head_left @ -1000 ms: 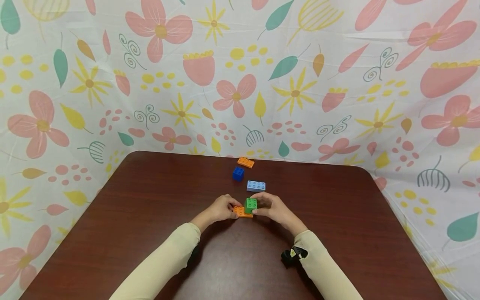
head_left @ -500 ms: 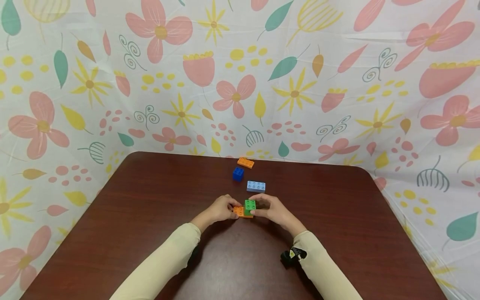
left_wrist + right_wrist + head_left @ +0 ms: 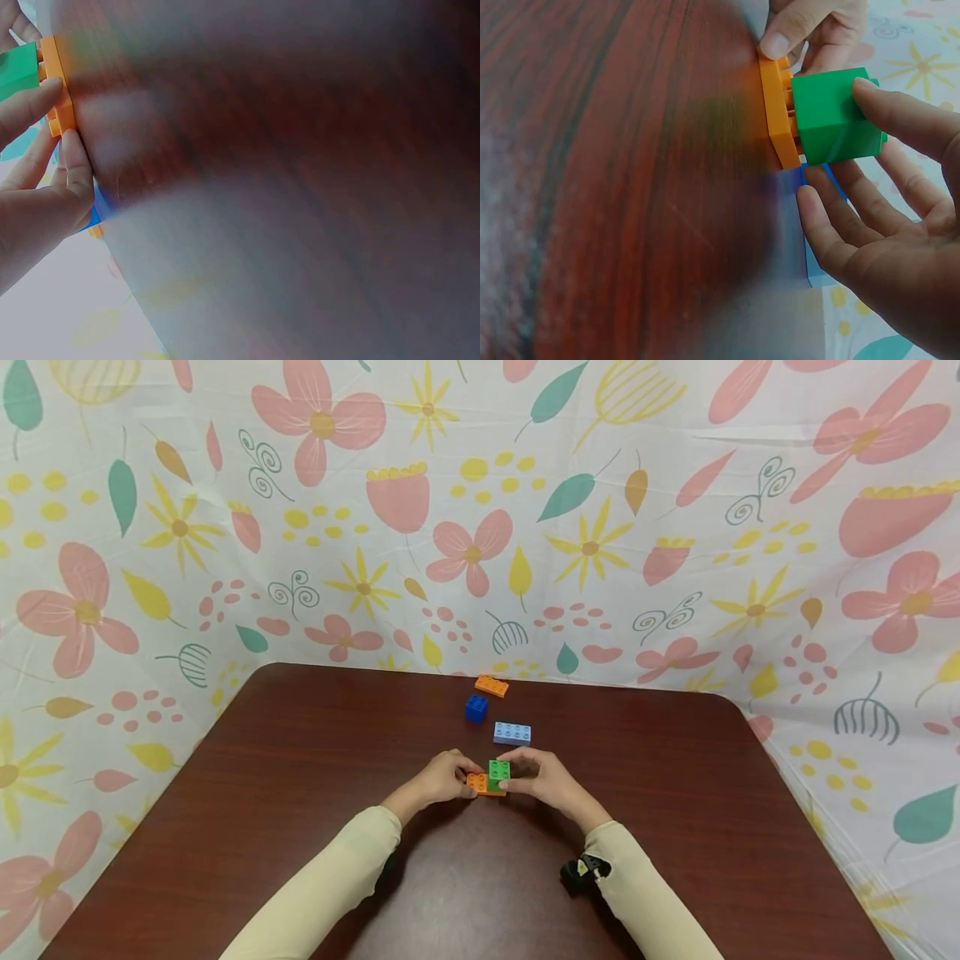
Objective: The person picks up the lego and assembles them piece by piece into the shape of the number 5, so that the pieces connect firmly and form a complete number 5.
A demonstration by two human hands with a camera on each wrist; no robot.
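Observation:
In the head view, my left hand [image 3: 444, 777] pinches the left end of an orange building plate [image 3: 477, 783] lying flat on the table. My right hand [image 3: 551, 782] holds a green 2x2 building brick [image 3: 499, 768] between thumb and fingers, over the plate's right end. The right wrist view shows the green brick [image 3: 832, 116] right at the studs of the orange plate [image 3: 775, 112], some studs still showing beneath it. In the left wrist view, thumb and fingers grip the plate [image 3: 60, 82] along its edges.
Beyond the hands lie a light blue 2x4 brick [image 3: 512, 732], a dark blue 2x2 brick [image 3: 476, 707] and a second orange plate [image 3: 492, 686] near the far edge of the dark wooden table [image 3: 337, 710]. Flower-patterned cloth [image 3: 480, 527] hangs behind it.
My right hand has shifted the green brick slightly left and down over the orange plate's right end. The left hand and the other bricks have stayed in place.

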